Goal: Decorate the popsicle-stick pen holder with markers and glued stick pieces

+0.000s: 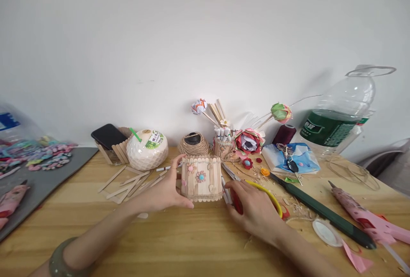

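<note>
Wooden surface (pixel 179 243) | stick box (pixel 206 188) near back edge's middle | left hand (pixel 169 188) grasping its left side; right hand (pixel 254 206) over scissors (pixel 268 193), grip unclear | likely light, stiff; flowers (pixel 201 177) fragile, hold sides

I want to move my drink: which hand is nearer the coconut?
Left. The left hand is in front of the coconut and to its right, at the box's left end; the right hand is farther right, past the box.
</note>
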Demonstrator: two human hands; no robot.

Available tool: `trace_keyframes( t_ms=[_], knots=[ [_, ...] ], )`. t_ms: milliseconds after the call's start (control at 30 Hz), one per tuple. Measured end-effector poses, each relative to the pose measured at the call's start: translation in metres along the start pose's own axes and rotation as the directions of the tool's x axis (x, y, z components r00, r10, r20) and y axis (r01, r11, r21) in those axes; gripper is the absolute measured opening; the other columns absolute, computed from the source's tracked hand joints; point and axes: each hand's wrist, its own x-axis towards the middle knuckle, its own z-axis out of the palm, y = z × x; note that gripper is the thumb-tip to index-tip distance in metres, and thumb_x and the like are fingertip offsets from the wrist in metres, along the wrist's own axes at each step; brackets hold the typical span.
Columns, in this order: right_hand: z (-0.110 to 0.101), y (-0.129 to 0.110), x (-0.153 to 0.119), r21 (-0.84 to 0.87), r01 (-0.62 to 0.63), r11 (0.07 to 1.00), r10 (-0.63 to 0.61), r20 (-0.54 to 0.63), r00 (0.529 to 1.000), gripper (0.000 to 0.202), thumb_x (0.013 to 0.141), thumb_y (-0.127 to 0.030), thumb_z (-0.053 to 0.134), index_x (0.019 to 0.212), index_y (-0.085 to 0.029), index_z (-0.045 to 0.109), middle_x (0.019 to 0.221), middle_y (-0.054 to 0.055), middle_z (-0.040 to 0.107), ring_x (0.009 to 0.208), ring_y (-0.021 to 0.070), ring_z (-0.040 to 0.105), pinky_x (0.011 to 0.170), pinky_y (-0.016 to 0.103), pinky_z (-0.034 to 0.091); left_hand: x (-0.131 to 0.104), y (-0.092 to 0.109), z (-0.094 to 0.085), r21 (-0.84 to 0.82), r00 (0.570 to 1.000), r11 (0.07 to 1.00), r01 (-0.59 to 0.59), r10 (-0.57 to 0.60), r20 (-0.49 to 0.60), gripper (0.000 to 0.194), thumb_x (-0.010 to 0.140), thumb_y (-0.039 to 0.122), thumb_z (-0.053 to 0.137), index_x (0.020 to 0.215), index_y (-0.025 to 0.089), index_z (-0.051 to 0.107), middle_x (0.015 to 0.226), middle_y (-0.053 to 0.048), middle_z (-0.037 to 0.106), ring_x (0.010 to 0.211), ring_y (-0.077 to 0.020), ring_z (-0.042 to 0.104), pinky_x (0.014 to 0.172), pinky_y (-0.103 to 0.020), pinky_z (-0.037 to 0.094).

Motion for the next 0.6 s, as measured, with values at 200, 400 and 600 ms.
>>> trace_keyframes(
  t_ms=[200, 400, 600],
  knots=[
    [0.003, -0.001, 0.001, -0.038, -0.031, 0.999, 0.034, 0.069, 0.997, 0.036, 0.072, -0.014, 0.046, 0.106, -0.019, 0.057, 0.095, 0.007, 0.068, 0.085, 0.0249, 0.063, 0.066, 0.031, 0.039, 0.002, -0.006, -0.004, -0.058, 0.999, 0.998, -0.027, 0.028, 0.015, 0.127, 0.057, 0.027, 0.084, 0.141, 0.031, -0.011, 0.139, -0.02, 0.039, 0.119, -0.0309, 0.051, 0.096, -0.048, 0.043],
    [0.004, 0.001, 0.002, 0.01, -0.141, 0.99, 0.14, 0.078, 0.987, 0.034, 0.074, -0.017, 0.047, 0.107, -0.019, 0.057, 0.088, 0.005, 0.069, 0.074, 0.0215, 0.063, 0.06, 0.028, 0.035, 0.001, -0.002, -0.018, 0.057, 1.0, 0.998, -0.012, 0.013, -0.026, 0.124, 0.055, 0.029, 0.084, 0.141, 0.025, -0.006, 0.143, -0.022, 0.033, 0.126, -0.0307, 0.044, 0.105, -0.048, 0.033],
    [0.005, 0.005, 0.003, 0.119, -0.179, 0.977, 0.172, 0.068, 0.983, 0.031, 0.083, -0.016, 0.039, 0.11, -0.019, 0.055, 0.084, 0.004, 0.069, 0.073, 0.0205, 0.064, 0.063, 0.029, 0.039, -0.001, -0.002, -0.034, 0.143, 1.0, 0.99, 0.016, -0.017, 0.01, 0.12, 0.059, 0.028, 0.082, 0.142, 0.027, -0.005, 0.143, -0.021, 0.035, 0.122, -0.0289, 0.05, 0.106, -0.047, 0.03]
  ],
)
